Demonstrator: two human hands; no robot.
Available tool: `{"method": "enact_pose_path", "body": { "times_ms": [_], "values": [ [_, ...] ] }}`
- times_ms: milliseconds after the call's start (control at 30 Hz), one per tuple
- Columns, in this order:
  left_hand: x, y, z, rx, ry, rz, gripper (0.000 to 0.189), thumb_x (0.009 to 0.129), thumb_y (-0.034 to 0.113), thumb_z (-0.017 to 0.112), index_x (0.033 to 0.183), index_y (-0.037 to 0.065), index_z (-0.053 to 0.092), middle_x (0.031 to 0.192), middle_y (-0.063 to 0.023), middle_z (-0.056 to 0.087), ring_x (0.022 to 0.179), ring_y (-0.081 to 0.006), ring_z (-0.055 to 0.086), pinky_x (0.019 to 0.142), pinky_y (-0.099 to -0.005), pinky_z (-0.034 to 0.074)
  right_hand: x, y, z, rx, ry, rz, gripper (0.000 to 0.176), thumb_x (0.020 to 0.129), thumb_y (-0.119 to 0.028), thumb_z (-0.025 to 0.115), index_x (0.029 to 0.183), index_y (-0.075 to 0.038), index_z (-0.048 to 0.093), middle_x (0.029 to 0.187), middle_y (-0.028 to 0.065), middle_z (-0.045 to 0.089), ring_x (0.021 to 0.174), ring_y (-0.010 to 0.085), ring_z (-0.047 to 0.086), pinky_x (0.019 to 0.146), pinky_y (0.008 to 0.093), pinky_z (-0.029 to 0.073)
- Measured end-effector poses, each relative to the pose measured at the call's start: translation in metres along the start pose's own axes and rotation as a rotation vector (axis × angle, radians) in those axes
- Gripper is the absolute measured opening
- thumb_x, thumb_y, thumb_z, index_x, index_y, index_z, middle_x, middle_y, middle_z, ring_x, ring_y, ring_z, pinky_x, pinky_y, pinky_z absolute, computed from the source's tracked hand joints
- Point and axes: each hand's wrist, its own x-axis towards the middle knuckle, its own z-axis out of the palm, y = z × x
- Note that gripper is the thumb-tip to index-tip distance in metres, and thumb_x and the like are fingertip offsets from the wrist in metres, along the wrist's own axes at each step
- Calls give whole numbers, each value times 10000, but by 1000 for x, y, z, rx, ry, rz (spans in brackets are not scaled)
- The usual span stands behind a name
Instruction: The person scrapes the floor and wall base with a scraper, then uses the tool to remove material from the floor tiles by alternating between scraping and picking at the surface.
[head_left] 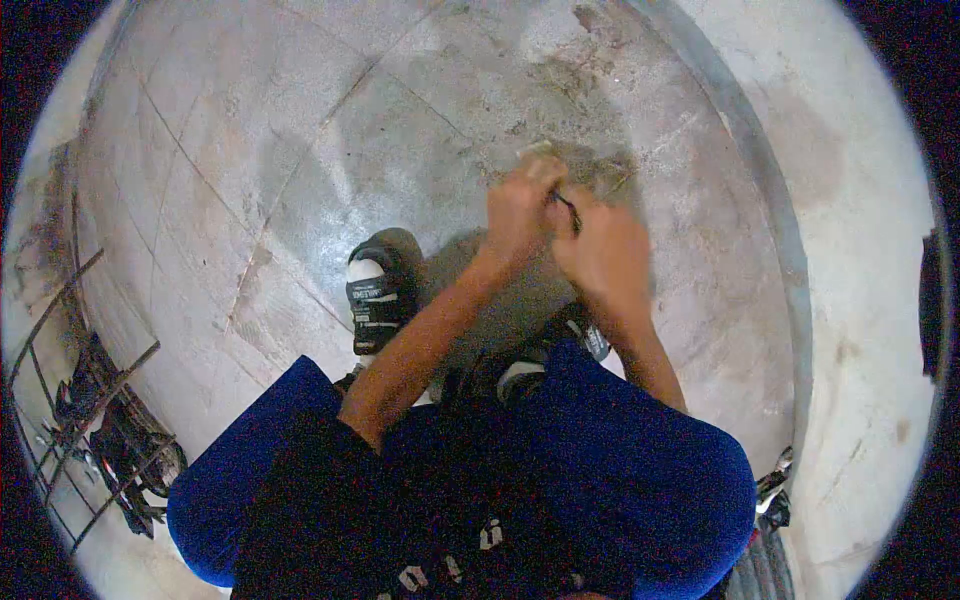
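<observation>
My left hand (518,215) and my right hand (604,252) meet above the floor in front of my knees, both with fingers closed. A short, thin, dark strand (569,210), like a piece of cord or wire, shows between them. It runs from the left hand's fingers to the right thumb. Its ends are hidden in the hands, and motion blur softens the fingers, so its exact kind cannot be made out.
Below the hands are my black-and-white shoes (378,318) on the stained concrete floor (300,130). A metal rod rack (88,425) with dark items stands at the left. A pale wall (855,330) curves along the right, and small items (774,500) lie at its base.
</observation>
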Motion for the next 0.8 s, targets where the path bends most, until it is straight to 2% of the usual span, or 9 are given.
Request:
{"method": "enact_pose_path", "body": {
  "times_ms": [133,300,400,500,567,700,800],
  "values": [
    [-8,7,10,0,36,51,302,672,80,621,972,55,615,1052,-120,633,933,-329,616,753,-392,513,-13,27,23,79,142,-20,265,854,-274,555,1036,-102,641,774,195,646,741,372,630,653,449,494],
    [31,-6,4,-20,175,69,303,672,76,614,975,67,624,1053,-124,634,938,-319,616,761,-395,511,18,7,24,101,232,-10,250,855,-252,553,1043,-112,640,747,186,642,691,385,625,621,459,489],
    [32,-28,11,31,110,33,311,671,59,607,981,84,626,1078,-118,629,936,-307,618,754,-394,512,39,12,37,76,128,-31,236,845,-242,564,1036,-128,645,719,196,632,648,389,618,595,459,490],
    [-12,-23,14,45,-4,-14,333,671,57,605,1001,95,626,1080,-110,630,958,-298,617,767,-391,513,9,13,41,-3,-5,-12,229,835,-243,578,1008,-111,649,706,206,626,630,383,616,573,460,488],
    [-34,-17,20,0,-9,-2,350,668,70,610,1015,108,626,1086,-102,633,976,-291,617,779,-387,516,-12,25,49,-61,7,-23,214,830,-234,582,981,-97,646,686,205,623,611,379,614,558,460,489],
    [-15,-20,21,4,-56,-58,351,687,103,625,1038,120,624,1100,-106,637,987,-288,623,796,-389,521,8,19,34,-51,68,-90,182,830,-215,567,922,-73,634,664,198,621,583,377,608,547,463,491],
    [-3,-20,17,-71,-14,-60,334,698,102,617,1031,123,623,1123,-109,631,959,-287,634,785,-399,524,19,13,30,-80,-12,-79,174,838,-225,549,884,-75,627,664,200,620,585,375,607,556,462,494]
  ]
}}
